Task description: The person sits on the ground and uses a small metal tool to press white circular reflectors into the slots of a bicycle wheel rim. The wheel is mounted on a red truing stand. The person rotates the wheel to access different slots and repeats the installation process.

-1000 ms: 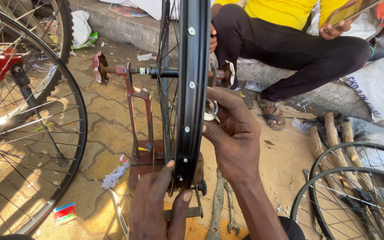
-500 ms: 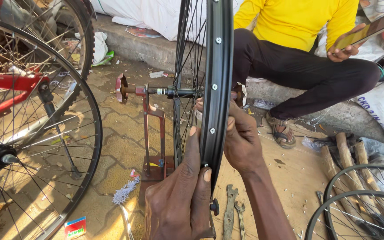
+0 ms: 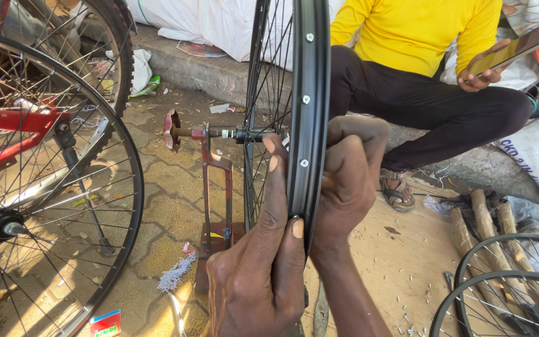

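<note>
A black bicycle wheel rim (image 3: 310,81) with thin spokes stands upright on a rusty red truing stand (image 3: 214,181), seen edge-on in the head view. My left hand (image 3: 260,268) lies against the rim's left side, fingers stretched up along it and thumb pressed to its edge. My right hand (image 3: 350,175) curls around the rim's right side, fingers closed at the spokes. Whether it holds a tool is hidden. The stand's axle (image 3: 219,132) runs leftward from the hub.
A red bicycle (image 3: 26,125) with a spoked wheel (image 3: 57,218) fills the left. A person in a yellow shirt (image 3: 419,31) sits on a kerb behind, holding a phone (image 3: 519,47). Two more rims (image 3: 506,293) and wooden sticks (image 3: 488,218) lie at right.
My view moved closer and lower on the rim. My left hand slid up along the rim's left side, and my right hand closed tighter around its right side.
</note>
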